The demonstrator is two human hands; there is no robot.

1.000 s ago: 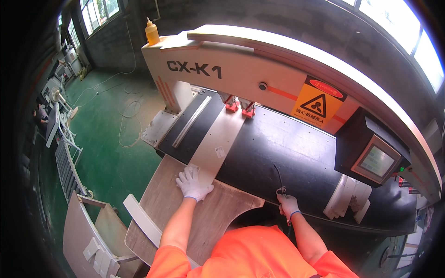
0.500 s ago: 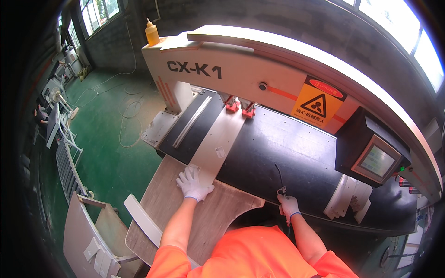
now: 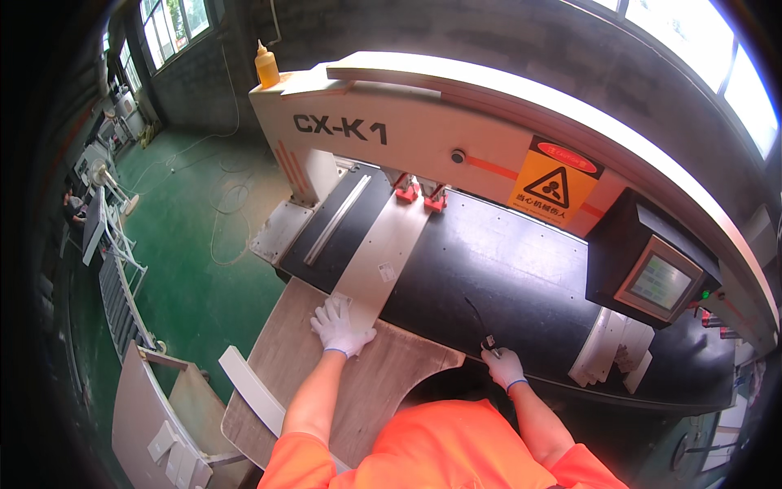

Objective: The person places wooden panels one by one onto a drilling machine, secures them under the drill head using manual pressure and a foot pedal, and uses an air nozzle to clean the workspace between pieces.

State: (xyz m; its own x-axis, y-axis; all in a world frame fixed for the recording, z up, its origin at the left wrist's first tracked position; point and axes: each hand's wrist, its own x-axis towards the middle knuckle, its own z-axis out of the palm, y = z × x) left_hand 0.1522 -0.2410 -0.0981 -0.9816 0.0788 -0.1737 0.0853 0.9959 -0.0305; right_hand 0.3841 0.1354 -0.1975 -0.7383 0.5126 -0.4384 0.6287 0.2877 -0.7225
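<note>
1. Far left, on the green floor (image 3: 204,277): a metal rack (image 3: 114,285) is standing near a pedestal fan (image 3: 102,175); pale cables are trailing loose across the paint

2. Lower left: an open grey bin or trolley (image 3: 142,416) is sitting beside the wooden side table (image 3: 277,359); flat pale pieces (image 3: 175,452) are lying inside it, kind not readable

3. On top of the machine's cream arch (image 3: 423,122), left end: a yellow squeeze bottle (image 3: 266,67) with a nozzle cap is standing upright; contents cannot be told

4. A white curved strip (image 3: 252,391) is resting on the wooden side table, near the left forearm

5. Left hand (image 3: 340,328), white glove: it is lying flat with fingers spread, pressing down on the near end of the long pale panel (image 3: 383,253), not clamped around anything

6. The long pale panel is running away from that hand, from the wooden table's edge across the black machine bed (image 3: 505,269) up to two red clamps (image 3: 419,194) under the arch; a metal rail (image 3: 336,220) is lying just to its left

7. Right hand (image 3: 505,367), white glove: it is closing around a small dark cable fitting (image 3: 487,342) at the front edge of the bed, well apart from the panel

8. Far right: a black control box with a small screen (image 3: 660,277) is hanging off the arch; white curved parts (image 3: 607,354) are leaning below it
</note>
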